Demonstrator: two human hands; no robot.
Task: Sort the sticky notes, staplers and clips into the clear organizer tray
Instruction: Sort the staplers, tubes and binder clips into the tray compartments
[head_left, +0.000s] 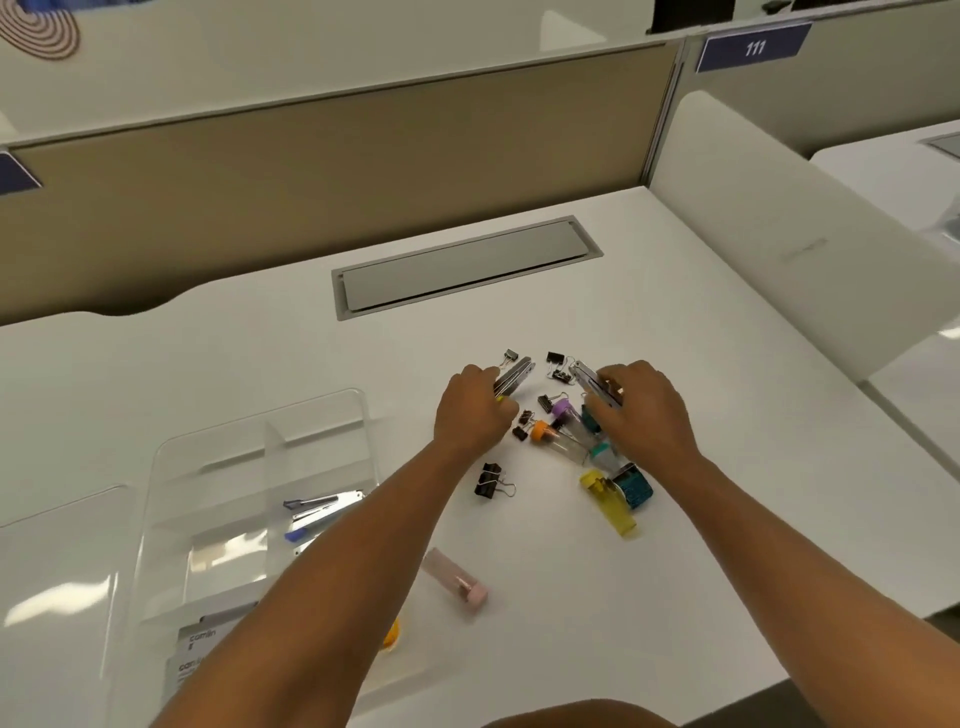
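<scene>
Just right of the frame's centre, both hands reach into a scatter of small things on the white desk (675, 322). The left hand (475, 410) is curled closed around the near end of a metal stapler (514, 375), whose far end pokes out past the knuckles toward the upper right. The right hand (641, 410) has its fingers (615, 373) bent over a second metal stapler (595, 387), gripping it from above; only its upper left end shows.

Between and just beyond the hands lie small black clips (555, 358), with a larger black clip (488, 481) below the left wrist. Capped clear tubes (563, 439) sit between the hands, partly covered by the right palm, so their count is hard to tell. A yellow and teal object (618, 496) lies below the right hand; what it is stays unclear.

The clear organizer tray (171, 467) fills the lower left, its front cut across by the left forearm. A stapler with blue trim (317, 506) rests in a right-hand compartment, half hidden by that arm.
</scene>
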